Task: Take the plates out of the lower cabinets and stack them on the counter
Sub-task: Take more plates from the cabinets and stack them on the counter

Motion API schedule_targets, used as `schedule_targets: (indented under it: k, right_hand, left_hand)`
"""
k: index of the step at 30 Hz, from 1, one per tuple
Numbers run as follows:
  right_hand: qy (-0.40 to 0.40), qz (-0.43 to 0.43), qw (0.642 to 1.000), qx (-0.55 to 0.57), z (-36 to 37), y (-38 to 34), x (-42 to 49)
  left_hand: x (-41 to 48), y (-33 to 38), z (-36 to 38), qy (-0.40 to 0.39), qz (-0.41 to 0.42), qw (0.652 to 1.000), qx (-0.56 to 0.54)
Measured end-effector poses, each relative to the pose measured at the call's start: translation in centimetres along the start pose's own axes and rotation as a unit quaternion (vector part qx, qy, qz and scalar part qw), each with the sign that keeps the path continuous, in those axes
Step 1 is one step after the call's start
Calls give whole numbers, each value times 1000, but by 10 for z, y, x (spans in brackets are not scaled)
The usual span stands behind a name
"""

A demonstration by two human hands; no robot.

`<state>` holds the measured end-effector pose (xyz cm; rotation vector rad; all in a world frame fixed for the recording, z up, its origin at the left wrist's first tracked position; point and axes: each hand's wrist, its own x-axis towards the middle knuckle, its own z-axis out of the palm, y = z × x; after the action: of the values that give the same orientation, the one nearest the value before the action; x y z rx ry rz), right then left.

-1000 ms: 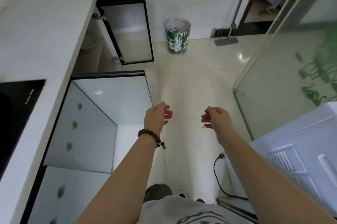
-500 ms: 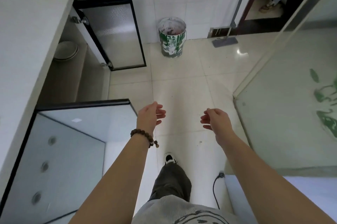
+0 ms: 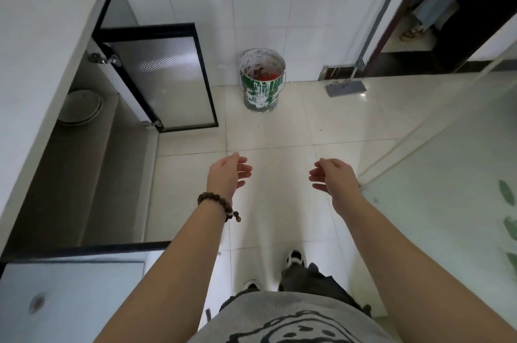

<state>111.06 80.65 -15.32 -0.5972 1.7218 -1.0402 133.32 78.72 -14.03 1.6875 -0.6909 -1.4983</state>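
A pale round plate (image 3: 81,108) lies inside the open lower cabinet (image 3: 84,175) at the left, partly hidden under the white counter (image 3: 42,35). My left hand (image 3: 228,175), with a bead bracelet on its wrist, hovers over the floor to the right of the cabinet, fingers apart and holding nothing. My right hand (image 3: 333,177) is held level with it further right, also open with nothing in it. Both hands are well away from the plate.
The cabinet's glass door (image 3: 165,77) stands swung out over the floor. A second open door (image 3: 70,286) juts out at the lower left. A paint-spattered green bucket (image 3: 261,80) and a mop (image 3: 345,88) stand by the tiled wall. A glass panel (image 3: 436,175) runs along the right.
I have walked forward along the counter. The cabinet with the plate has come closer and the nearer open door has slid to the lower left. Both hands remain open and raised.
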Motion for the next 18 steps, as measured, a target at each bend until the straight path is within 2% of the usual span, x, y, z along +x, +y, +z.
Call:
schedule_targets:
  k: [8,18]
  right_hand:
    - [-64,-3,998,-23,48,-58,104]
    - [-167,-32,979,-114,104,-168,250]
  left_hand:
    - [80,48,24,59,-11,998,-36]
    - [186,132,61,186,-11,973,-133]
